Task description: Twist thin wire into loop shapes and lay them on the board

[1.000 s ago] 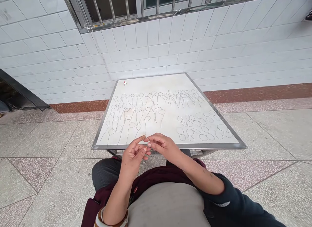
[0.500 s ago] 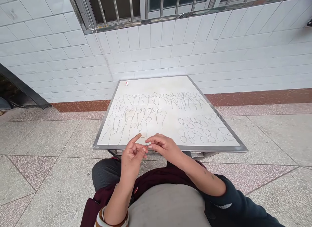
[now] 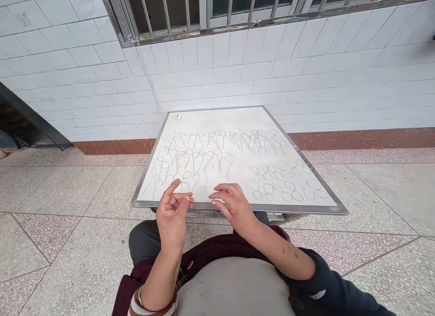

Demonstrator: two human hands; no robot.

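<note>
My left hand (image 3: 174,212) is over the near edge of the table, its thumb pinched against a finger while another finger points up. A thin dark wire with a loop (image 3: 185,187) seems to come from that pinch, though it partly blends with the wires behind. To the right, my right hand (image 3: 234,205) hovers at the same edge with thumb and fingers apart. Fine dark lines show by its fingertips; whether it touches them I cannot tell. Looped wires with straight tails (image 3: 219,160) lie in rows on the white tabletop (image 3: 217,119).
Several round wire rings without clear tails (image 3: 288,184) lie at the table's right front. A small red-and-white object (image 3: 179,117) sits in the far left corner. Behind the table stands a white tiled wall (image 3: 197,76) with a barred window (image 3: 231,8). My knees are under the near edge.
My hands have moved apart. The left has shifted left with its pinch kept, and the right has drawn slightly right, its fingers spreading from the wire.
</note>
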